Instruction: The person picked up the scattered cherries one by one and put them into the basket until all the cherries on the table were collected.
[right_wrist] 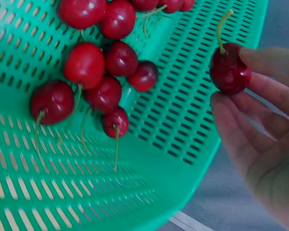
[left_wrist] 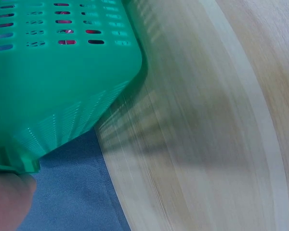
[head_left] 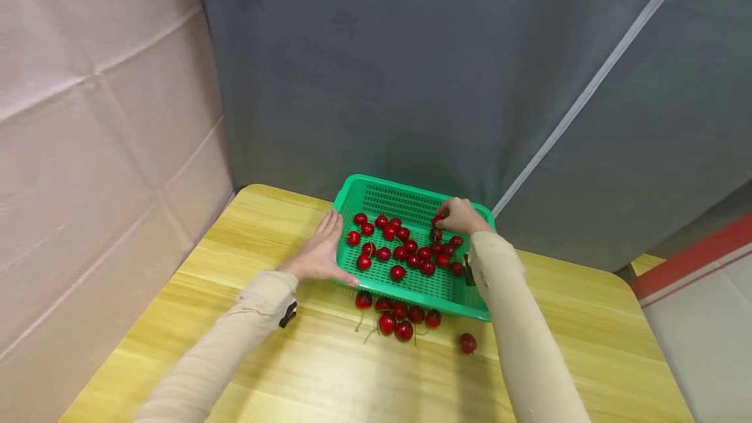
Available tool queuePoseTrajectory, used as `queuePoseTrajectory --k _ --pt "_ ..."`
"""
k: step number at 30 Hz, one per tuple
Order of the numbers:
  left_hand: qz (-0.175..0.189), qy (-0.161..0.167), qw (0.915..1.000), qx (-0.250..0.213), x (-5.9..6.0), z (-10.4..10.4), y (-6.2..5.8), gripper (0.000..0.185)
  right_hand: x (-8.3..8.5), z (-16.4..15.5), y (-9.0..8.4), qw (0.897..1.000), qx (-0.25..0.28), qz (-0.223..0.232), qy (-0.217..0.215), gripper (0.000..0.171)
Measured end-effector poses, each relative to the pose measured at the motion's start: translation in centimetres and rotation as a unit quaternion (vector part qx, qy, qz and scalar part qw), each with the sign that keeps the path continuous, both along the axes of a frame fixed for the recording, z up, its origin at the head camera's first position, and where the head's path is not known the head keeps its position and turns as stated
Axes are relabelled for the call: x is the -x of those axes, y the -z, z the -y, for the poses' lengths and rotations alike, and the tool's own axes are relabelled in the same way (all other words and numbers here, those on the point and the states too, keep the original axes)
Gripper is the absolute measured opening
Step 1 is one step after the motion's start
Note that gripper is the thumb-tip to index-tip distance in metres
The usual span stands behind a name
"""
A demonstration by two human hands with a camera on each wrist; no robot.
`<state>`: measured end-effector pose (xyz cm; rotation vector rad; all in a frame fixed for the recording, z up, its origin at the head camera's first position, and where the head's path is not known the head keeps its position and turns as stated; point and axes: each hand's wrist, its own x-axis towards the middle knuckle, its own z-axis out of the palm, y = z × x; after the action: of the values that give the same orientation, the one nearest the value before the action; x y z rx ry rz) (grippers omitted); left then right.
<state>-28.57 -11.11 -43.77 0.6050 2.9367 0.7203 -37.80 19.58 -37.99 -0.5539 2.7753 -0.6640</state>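
You find no writing to read in any of the three views: no label, brand, number or sign shows on the green basket (head_left: 411, 286), the cherries (head_left: 398, 272), the wooden table (head_left: 264, 358), the grey curtain (head_left: 470, 83) or your sleeves (head_left: 517, 318).

The basket (head_left: 411, 201) is green plastic, slotted and faintly shiny, with fine ribbing under its rim. The cherries (right_wrist: 84, 65) are smooth and glossy red, catching highlights. The worktop (head_left: 294, 371) is pale wood with a smooth, lightly satin grain; the curtain (head_left: 411, 70) behind is matt grey cloth.
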Motion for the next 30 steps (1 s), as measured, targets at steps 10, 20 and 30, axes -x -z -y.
queuePoseTrajectory --k 10,20,30 --pt "-0.006 0.003 1.0 0.007 0.2 -0.2 -0.2 0.141 0.0 0.5 0.6 0.999 0.006 0.011 0.032 0.04" --pt "-0.004 0.003 1.0 -0.002 0.4 0.7 -0.3 0.143 -3.4 -0.2 -2.8 0.996 0.063 -0.056 -0.011 0.04" --pt "-0.002 0.001 1.0 -0.001 0.6 1.1 -0.4 0.143 -13.2 -2.0 -5.1 0.978 0.107 -0.153 -0.095 0.021"
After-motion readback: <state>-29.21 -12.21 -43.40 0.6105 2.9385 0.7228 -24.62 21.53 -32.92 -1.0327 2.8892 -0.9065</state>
